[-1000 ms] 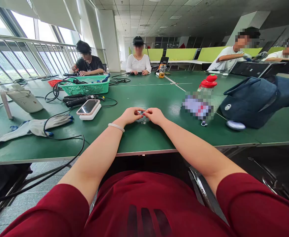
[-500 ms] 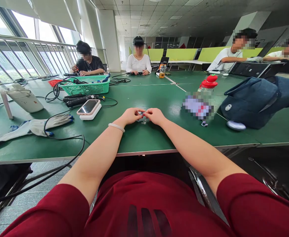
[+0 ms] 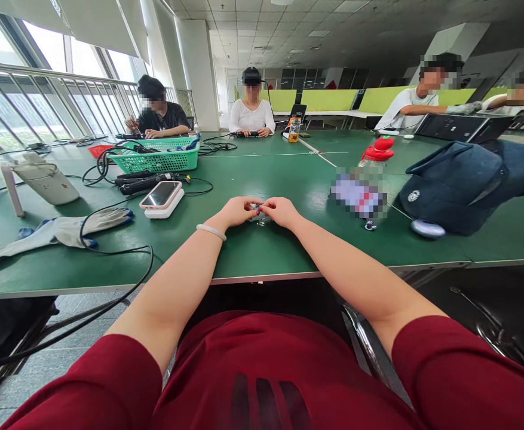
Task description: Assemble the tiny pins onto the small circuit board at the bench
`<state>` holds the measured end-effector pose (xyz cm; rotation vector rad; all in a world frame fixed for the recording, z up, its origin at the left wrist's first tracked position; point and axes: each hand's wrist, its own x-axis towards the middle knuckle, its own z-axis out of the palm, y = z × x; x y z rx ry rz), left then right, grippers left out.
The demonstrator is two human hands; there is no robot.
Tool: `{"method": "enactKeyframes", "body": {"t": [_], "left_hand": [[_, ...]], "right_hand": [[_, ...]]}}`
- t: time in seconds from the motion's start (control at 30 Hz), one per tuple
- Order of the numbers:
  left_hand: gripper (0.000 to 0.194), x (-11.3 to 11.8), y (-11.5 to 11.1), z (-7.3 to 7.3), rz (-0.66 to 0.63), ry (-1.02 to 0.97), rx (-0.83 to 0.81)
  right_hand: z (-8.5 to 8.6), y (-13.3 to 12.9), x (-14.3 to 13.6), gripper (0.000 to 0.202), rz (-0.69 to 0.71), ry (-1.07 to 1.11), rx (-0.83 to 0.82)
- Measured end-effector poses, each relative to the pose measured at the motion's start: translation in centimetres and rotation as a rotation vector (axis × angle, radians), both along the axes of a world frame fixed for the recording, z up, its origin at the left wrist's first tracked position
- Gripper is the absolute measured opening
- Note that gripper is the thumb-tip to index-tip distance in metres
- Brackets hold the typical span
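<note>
My left hand [image 3: 240,210], with a pale bracelet [image 3: 211,230] on its wrist, is closed in a pinch above the green table [image 3: 284,251]. Opposite it, my right hand [image 3: 281,211] is pinched too, its fingertips meeting those of the left. Between the fingertips is something tiny and dark, mostly covered by the fingers and too small to name. A few small shiny pieces [image 3: 260,222] lie on the table just below the fingertips.
Left of my arms are a phone [image 3: 161,194] on a white case, work gloves [image 3: 76,230], a black cable and a green basket [image 3: 154,158]. To the right lie a dark blue bag [image 3: 459,185] and a red-lidded bottle [image 3: 378,149]. Several people sit around the table.
My hands stay almost in place, fingertips still together. Across the table at the left, the person in black has shifted the hands slightly.
</note>
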<state>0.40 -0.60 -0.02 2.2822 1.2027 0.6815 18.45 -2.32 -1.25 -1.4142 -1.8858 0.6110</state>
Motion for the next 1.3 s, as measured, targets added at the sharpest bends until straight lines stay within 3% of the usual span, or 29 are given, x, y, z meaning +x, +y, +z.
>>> {"method": "enactKeyframes", "body": {"t": [1.3], "left_hand": [[0.046, 0.12, -0.3, 0.26, -0.003, -0.02, -0.037]], "right_hand": [[-0.02, -0.15, -0.11, 0.023, 0.001, -0.011, 0.002]]}}
